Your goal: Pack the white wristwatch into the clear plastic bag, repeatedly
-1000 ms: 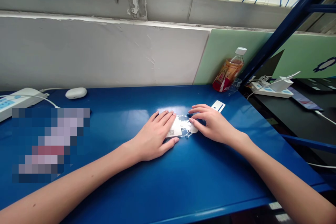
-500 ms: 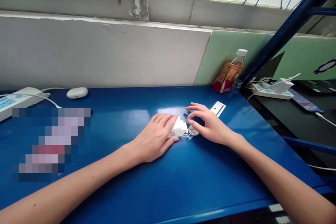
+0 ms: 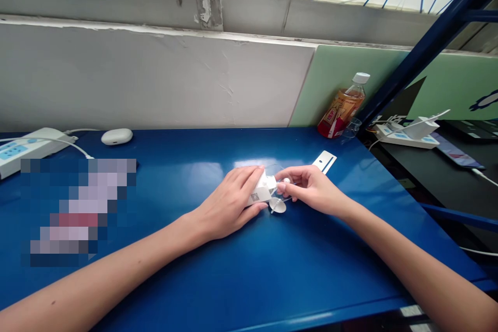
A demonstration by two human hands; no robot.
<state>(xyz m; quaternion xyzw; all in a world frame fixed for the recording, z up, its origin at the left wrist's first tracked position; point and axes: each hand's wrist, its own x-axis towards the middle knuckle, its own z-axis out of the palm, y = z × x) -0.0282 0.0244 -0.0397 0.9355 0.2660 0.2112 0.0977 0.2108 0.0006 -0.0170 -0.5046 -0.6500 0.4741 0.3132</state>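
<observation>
My left hand (image 3: pixel 229 203) lies flat on a small white card (image 3: pixel 261 191) with a printed code, pressing it onto the blue table (image 3: pixel 241 280). My right hand (image 3: pixel 311 191) is closed, pinching a clear plastic film at the card's right edge and lifting it. A small white round piece (image 3: pixel 278 205) lies on the table just below that pinch. A white strip with a blue line (image 3: pixel 324 161) rests just behind my right hand.
A bottle of orange drink (image 3: pixel 342 108) stands at the back right by a green panel. A white earbud case (image 3: pixel 116 136) and a power strip (image 3: pixel 23 148) sit at the back left. Another power strip (image 3: pixel 404 134) lies on the black surface to the right.
My right hand has gone from spread fingers on the table to a pinch, raising the clear film off the card. The round piece now lies exposed. My left hand stays put.
</observation>
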